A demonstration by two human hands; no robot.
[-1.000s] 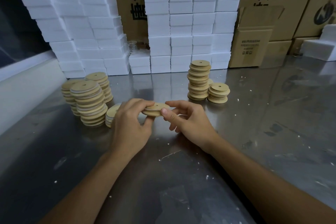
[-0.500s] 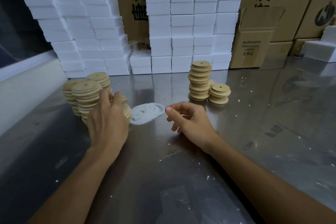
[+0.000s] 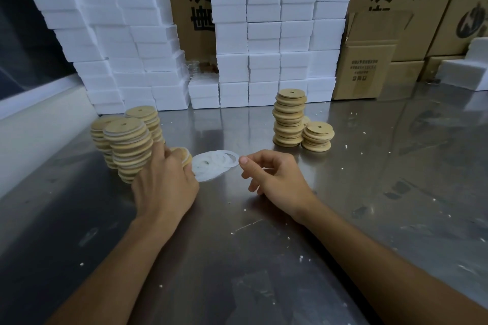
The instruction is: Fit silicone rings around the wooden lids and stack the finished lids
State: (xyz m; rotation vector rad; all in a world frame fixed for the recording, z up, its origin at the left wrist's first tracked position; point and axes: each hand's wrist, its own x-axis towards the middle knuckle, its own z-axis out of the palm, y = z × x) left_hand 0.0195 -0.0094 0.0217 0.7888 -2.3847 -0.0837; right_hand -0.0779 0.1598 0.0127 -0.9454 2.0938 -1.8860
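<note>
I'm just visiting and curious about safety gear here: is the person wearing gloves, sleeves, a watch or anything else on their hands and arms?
Nothing is worn that shows. The left hand and the right hand are both bare, with no gloves, and no rings or plasters can be seen on the fingers. Both forearms are uncovered right to the picture's lower edge: no sleeves, watch or wristbands.

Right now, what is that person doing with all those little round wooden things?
A person is putting white silicone rings on round wooden lids at a metal table. The left hand rests on a short stack of lids beside the tall ringed stacks. The right hand hovers, loosely curled, at the edge of the ring pile. Two stacks of bare lids wait further back, in front of white foam boxes.
</note>
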